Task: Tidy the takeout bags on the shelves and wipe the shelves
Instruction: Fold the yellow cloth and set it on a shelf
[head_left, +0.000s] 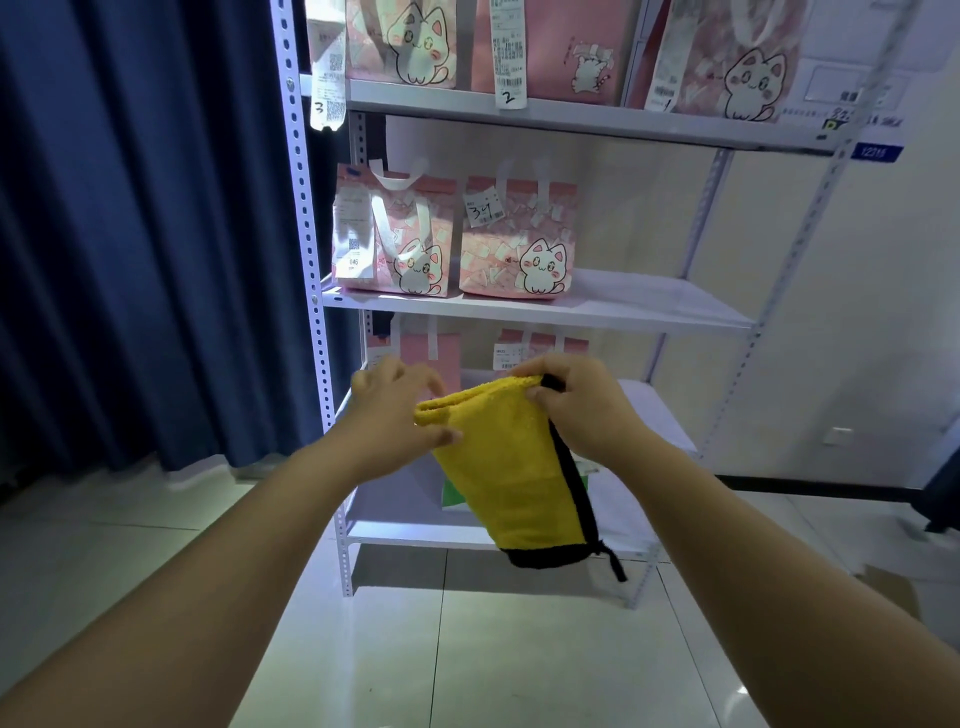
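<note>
A yellow cloth (511, 478) with a black edge hangs folded in front of the white metal shelves (649, 306). My right hand (576, 405) pinches its top right corner. My left hand (400, 410) holds the top left edge between thumb and fingers. Two pink cat-print takeout bags, one at the left (395, 234) and one beside it (519, 239), stand on the left half of the middle shelf. Three more bags (561, 47) stand on the upper shelf. Behind my hands, bags (431, 353) on a lower shelf are partly hidden.
A dark blue curtain (145, 234) hangs left of the shelves. A white wall with a socket (836, 435) is to the right. Glossy floor tiles (467, 649) lie in front. A dark object (945, 493) stands at the right edge.
</note>
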